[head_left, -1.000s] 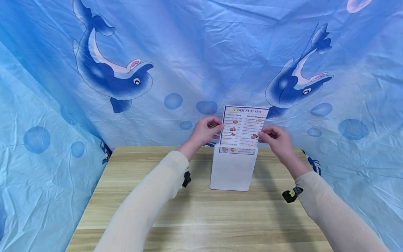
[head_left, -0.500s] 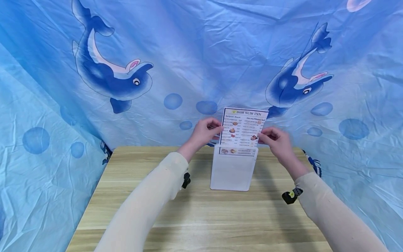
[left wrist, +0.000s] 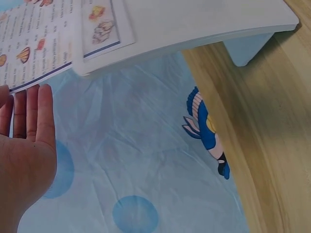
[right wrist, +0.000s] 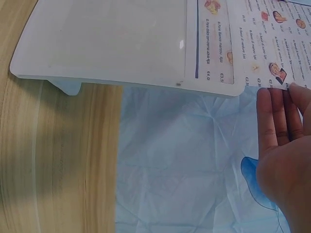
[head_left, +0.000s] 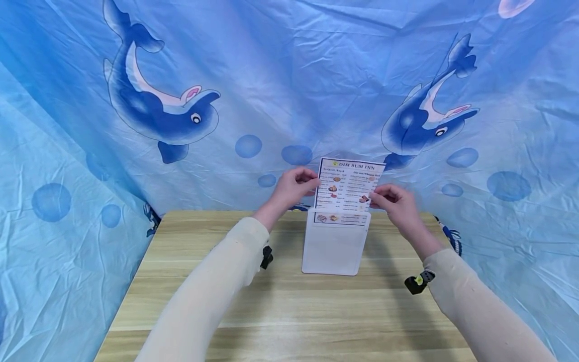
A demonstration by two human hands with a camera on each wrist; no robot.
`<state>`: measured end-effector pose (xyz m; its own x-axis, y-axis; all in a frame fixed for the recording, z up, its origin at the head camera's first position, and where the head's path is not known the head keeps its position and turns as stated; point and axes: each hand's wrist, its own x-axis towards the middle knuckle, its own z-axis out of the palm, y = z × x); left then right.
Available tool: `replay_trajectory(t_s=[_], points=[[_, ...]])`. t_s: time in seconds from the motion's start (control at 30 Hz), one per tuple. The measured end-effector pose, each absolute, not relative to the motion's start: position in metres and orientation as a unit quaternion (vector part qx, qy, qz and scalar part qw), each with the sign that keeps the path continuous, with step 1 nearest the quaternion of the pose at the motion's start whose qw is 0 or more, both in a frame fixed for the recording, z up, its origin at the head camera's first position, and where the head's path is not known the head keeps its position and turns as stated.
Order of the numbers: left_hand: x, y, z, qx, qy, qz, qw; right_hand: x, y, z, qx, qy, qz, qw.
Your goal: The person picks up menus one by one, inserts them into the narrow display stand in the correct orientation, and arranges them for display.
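Note:
A printed menu sheet (head_left: 346, 186), headed "DIM SUM INN", stands with its lower end inside a white upright sign holder (head_left: 334, 249) on the table. My left hand (head_left: 291, 189) pinches the sheet's left edge between thumb and fingers. On the opposite edge my right hand (head_left: 398, 203) pinches it a little lower. In the left wrist view the left hand (left wrist: 29, 145) has its fingers behind the menu, near the holder's top corner. The right wrist view has the right hand (right wrist: 284, 141) gripping the sheet just above the holder, whose clear front covers the sheet's bottom strip.
The wooden table (head_left: 280, 322) ends just behind the holder. A blue curtain (head_left: 316, 75) with printed dolphins hangs behind and at both sides. A small foot (right wrist: 68, 86) props the holder from behind. Each wrist wears a black camera.
The menu sheet has slid down a little, with more of its bottom strip now inside the holder. Both hands have stayed on its edges; the holder has not moved.

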<state>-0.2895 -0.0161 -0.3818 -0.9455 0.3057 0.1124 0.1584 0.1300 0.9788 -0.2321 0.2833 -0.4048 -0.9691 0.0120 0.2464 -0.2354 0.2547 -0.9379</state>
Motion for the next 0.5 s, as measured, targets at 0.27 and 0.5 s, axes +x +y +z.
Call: replay_trajectory(t_s=[0.27,0.5], points=[[-0.293,-0.018,-0.373,0.171,0.726,0.664,0.049,-0.233,0.284,-0.407,0.077,-0.784,0.608,0.102],[-0.292,-0.017,-0.368,0.176,0.726,0.664,0.039,-0.233,0.285,-0.408,0.082,-0.780,0.612,0.100]])
